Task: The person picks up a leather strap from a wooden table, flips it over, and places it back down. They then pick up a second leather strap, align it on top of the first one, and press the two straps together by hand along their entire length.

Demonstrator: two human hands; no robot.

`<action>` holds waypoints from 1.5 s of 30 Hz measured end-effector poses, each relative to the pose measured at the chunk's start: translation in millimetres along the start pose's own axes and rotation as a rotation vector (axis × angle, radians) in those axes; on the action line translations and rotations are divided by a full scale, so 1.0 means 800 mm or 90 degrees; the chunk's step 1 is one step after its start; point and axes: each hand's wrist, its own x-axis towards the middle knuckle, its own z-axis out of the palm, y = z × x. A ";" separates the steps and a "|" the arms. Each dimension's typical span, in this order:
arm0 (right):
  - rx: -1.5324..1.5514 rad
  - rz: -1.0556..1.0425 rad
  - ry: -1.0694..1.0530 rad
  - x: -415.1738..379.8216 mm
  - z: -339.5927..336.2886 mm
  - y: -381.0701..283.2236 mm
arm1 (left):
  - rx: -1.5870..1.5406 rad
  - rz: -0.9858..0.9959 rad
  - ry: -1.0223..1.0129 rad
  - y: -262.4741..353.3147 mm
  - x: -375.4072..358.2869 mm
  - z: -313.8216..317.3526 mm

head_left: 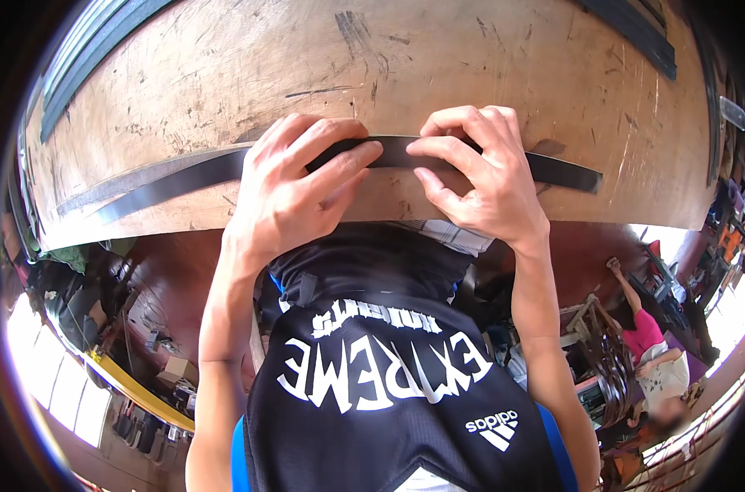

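A long, narrow black strip [184,179] lies across the wooden tabletop near its front edge, with a greyish strip along its far side at the left. My left hand [301,176] is curled over the strip left of its middle, fingertips pressed onto it. On the right, my right hand [483,168] rests its bent fingertips at the strip, with a gap between thumb and fingers. A short stretch of the strip shows between the two hands, and its right end sticks out past my right hand.
The scratched wooden table [438,66] carries dark strips [102,57] at the far left and more dark strips [635,37] at the far right. Below right, a person [664,369] is beside a rack. A cardboard box [175,371] stands below left.
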 end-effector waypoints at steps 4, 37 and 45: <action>-0.003 -0.010 0.005 0.001 0.008 0.001 | -0.003 0.001 0.009 0.000 -0.002 0.002; 0.006 0.018 0.012 -0.002 0.005 -0.003 | -0.005 0.011 0.010 -0.004 -0.004 0.007; 0.015 -0.022 0.023 0.009 0.019 -0.006 | 0.001 0.029 0.028 -0.006 -0.005 0.013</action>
